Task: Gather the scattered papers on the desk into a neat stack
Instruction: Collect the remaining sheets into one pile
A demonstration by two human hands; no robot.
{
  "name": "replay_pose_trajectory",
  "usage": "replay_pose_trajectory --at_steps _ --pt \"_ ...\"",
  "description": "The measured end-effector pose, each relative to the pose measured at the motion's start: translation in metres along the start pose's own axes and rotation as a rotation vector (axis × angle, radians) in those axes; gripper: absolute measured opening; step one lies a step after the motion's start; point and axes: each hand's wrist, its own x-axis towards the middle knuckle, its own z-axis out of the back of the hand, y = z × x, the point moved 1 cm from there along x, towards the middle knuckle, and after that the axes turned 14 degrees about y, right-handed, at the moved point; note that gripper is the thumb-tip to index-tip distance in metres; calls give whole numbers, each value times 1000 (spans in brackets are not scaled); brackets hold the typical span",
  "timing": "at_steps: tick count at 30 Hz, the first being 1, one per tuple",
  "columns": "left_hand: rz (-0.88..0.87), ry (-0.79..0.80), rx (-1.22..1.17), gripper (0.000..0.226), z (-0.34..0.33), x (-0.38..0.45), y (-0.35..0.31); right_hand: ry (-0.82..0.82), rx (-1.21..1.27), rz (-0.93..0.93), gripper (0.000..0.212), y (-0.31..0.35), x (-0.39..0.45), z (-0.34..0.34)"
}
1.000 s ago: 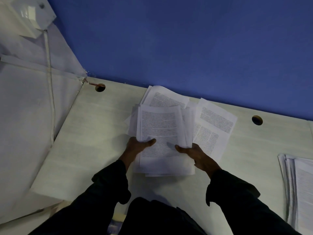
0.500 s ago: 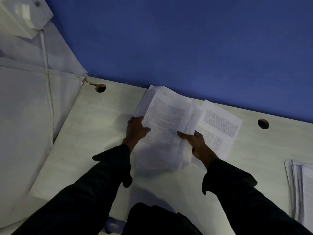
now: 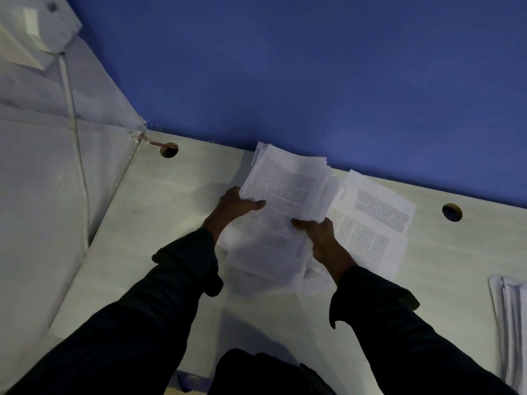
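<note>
At the back of the desk (image 3: 159, 223), near the blue wall (image 3: 313, 67), you've got the bundle of papers (image 3: 282, 195) in both hands. Your left hand (image 3: 232, 206) grips the left edge, thumb lying across the printed top sheet; your right hand (image 3: 319, 235) clamps the lower right edge, thumb on top, fingers hidden under the sheets. Gripping opposite sides looks meant to let you square the edges, since the bundle is fanned and skewed, its far corners splayed. It seems tilted with the near end lifted off the surface, though I can't tell that for sure. Two loose sheets (image 3: 370, 220) lie flat just beside it on the right, partly overlapping each other and not yet gathered. Another pile (image 3: 510, 323) sits well apart at the right edge of view. The surface is pale wood-grain with two cable holes (image 3: 168, 149), one on each side of the papers. A white partition (image 3: 42, 181) runs along the left. Lighting is dim.
</note>
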Motion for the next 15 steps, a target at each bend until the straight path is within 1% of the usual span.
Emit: replay_pose_trajectory --at_steps 2,3,5,6,7,8,9,11,13,15 --pt "-13 -60 -9 84 2 -1 8 64 19 -38 54 0 -6 11" --pt "-50 -94 -56 80 3 -6 8 113 22 -49 51 1 -11 15" --pt "-188 -97 -247 57 4 -18 7 210 -4 -72 48 1 -20 24" --pt "-257 -40 -350 48 4 -27 7 259 -24 -87 50 2 -26 27" --pt "-317 40 -435 47 5 -31 8 312 -42 -99 52 2 -30 28" --pt "-359 124 -482 51 5 -35 13 342 -44 -111 53 3 -33 27" --pt "-375 203 -498 56 3 -38 19 354 -49 -104 54 2 -36 24" --pt "-374 345 -501 56 -3 -44 29 332 -72 -54 55 -1 -39 15" --pt "-354 376 -575 57 -9 -46 43 298 -107 -12 55 -4 -40 3" --pt "-314 304 -711 62 -11 -48 61 237 -126 4 46 -5 -36 -8"
